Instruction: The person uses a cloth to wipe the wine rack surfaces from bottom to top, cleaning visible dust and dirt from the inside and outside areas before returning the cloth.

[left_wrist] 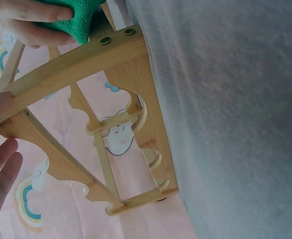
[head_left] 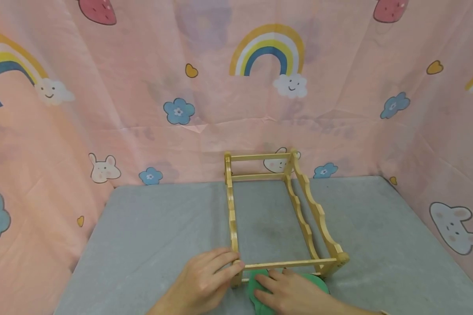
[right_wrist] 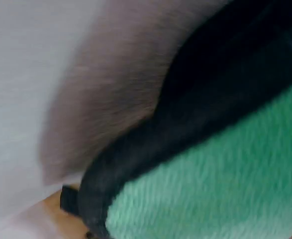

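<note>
A pale wooden rack [head_left: 289, 264] with wavy, notched side rails stands on the grey table, its short end toward me. My left hand [head_left: 202, 278] grips the near left corner; in the left wrist view the thumb lies on the wooden bar [left_wrist: 61, 79] and the fingers are below it. Just to the right, my right hand [head_left: 287, 293] holds a green cloth [head_left: 255, 282] at the lower near bar, with its fingers bent over the cloth. Up close in the right wrist view, the fuzzy green cloth [right_wrist: 210, 194] has black edging [right_wrist: 131, 154]. The cloth hides part of the lower bar.
A grey cloth-covered table [head_left: 150, 227] extends on both sides of the rack. Pink curtains [head_left: 142, 87] printed with rainbows, flowers and rabbits hang behind and at both sides. The rack's far end stands close to the back curtain.
</note>
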A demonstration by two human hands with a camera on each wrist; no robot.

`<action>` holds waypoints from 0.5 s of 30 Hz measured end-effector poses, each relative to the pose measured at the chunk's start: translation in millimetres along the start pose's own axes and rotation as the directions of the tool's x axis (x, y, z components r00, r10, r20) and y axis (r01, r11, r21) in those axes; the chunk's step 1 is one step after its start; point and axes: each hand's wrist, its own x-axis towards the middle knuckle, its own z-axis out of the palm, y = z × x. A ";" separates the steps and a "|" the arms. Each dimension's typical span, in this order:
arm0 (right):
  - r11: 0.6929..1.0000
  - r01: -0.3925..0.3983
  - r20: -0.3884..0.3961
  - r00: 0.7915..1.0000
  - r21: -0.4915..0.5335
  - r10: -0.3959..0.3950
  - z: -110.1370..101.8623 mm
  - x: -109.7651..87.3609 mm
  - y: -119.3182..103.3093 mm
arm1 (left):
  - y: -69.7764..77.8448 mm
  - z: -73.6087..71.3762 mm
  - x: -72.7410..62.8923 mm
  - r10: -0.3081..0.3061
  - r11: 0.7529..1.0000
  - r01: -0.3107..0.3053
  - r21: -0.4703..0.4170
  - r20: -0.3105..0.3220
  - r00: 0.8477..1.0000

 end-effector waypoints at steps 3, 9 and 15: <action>0.999 -0.032 -0.011 0.999 -0.010 0.032 -3.1 -12.3 2.0 | -0.2 0.2 0.2 0.007 1.000 -0.007 0.005 -0.004 1.000; 0.991 -0.097 -0.039 0.995 -0.092 0.094 -6.9 -41.4 6.2 | -0.8 0.1 0.7 0.023 1.000 -0.023 0.012 -0.014 1.000; 0.984 -0.114 -0.036 0.993 -0.134 0.110 -10.9 -67.6 12.0 | -0.8 1.4 1.5 0.026 1.000 -0.025 0.018 -0.019 0.999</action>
